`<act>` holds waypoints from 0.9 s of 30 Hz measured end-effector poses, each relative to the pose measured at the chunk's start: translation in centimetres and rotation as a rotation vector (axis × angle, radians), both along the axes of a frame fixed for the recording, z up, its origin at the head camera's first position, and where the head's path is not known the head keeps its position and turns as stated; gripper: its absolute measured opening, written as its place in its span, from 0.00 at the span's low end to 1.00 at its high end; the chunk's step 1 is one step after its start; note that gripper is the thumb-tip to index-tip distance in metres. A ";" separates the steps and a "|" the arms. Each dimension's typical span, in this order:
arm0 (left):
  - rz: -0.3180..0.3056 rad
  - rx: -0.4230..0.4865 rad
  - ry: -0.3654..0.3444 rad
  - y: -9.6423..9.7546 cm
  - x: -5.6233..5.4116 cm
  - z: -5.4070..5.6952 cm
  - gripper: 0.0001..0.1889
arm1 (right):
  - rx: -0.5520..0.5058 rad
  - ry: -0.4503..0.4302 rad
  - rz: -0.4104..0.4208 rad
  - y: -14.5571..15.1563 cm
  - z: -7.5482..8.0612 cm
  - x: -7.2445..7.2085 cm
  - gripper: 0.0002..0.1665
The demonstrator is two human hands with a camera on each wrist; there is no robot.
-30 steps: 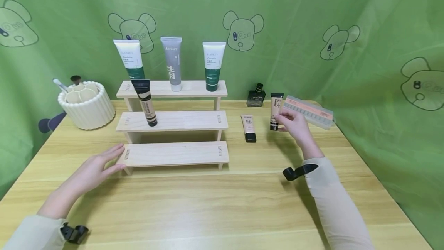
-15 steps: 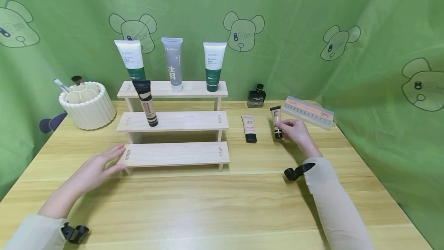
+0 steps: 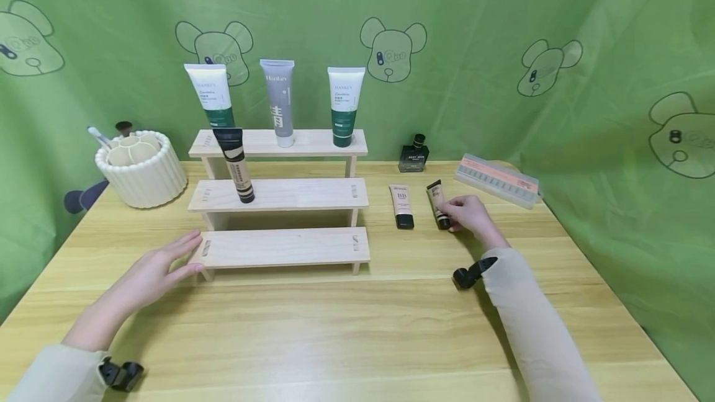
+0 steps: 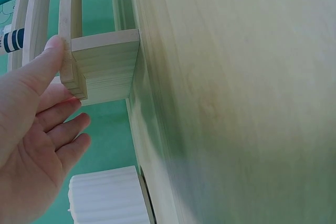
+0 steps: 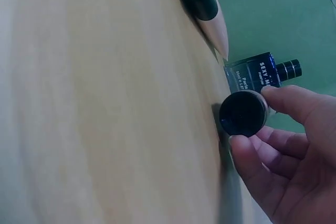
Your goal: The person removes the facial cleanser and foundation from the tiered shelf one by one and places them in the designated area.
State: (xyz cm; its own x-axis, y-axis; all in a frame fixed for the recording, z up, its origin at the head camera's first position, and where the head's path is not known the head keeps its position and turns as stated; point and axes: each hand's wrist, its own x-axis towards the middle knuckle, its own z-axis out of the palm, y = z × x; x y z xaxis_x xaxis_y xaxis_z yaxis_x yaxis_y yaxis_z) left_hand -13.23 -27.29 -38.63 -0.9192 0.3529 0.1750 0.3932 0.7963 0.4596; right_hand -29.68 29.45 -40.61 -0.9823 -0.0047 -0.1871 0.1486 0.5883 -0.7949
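Note:
My right hand (image 3: 468,213) pinches a small beige tube (image 3: 436,200) with a black cap, held tilted close over the table. In the right wrist view, thumb and fingers sit round its round black cap (image 5: 242,114). A beige BB cream tube (image 3: 401,203) lies just left of it. My left hand (image 3: 158,268), fingers extended, touches the left end of the lowest step of a wooden three-step display rack (image 3: 285,247). In the left wrist view, the thumb rests at the board's edge. A black-and-beige tube (image 3: 237,166) stands on the middle step.
On the top step stand two white-and-green tubes (image 3: 344,104) and a grey tube (image 3: 278,101). A dark perfume bottle (image 3: 413,155) and a clear flat case (image 3: 497,180) are at the back right. A white ribbed brush holder (image 3: 142,172) stands left of the rack.
The right hand has brought the small beige tube down and slightly left, toward the BB cream tube, and the tube has tilted. The left hand stays at the rack.

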 end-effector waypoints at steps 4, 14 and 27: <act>-0.001 0.003 -0.004 -0.1 0.0 0.0 0.31 | 0.029 -0.010 0.003 -0.4 0.2 -0.2 0.26; 0.004 0.004 -0.007 0.0 0.0 0.1 0.31 | 0.063 -0.060 -0.012 -1.0 0.6 -0.3 0.25; -0.011 0.004 0.004 -0.2 -0.2 0.2 0.30 | 0.066 -0.081 -0.024 -0.6 0.6 -0.5 0.28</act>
State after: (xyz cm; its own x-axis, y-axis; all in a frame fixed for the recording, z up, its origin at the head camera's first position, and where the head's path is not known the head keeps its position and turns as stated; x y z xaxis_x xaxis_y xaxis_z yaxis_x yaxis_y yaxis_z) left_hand -13.43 -27.44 -38.47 -0.9146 0.3621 0.1800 0.4036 0.7902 0.4612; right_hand -30.20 28.80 -40.01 -0.9637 0.0331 -0.2648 0.2250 0.6346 -0.7394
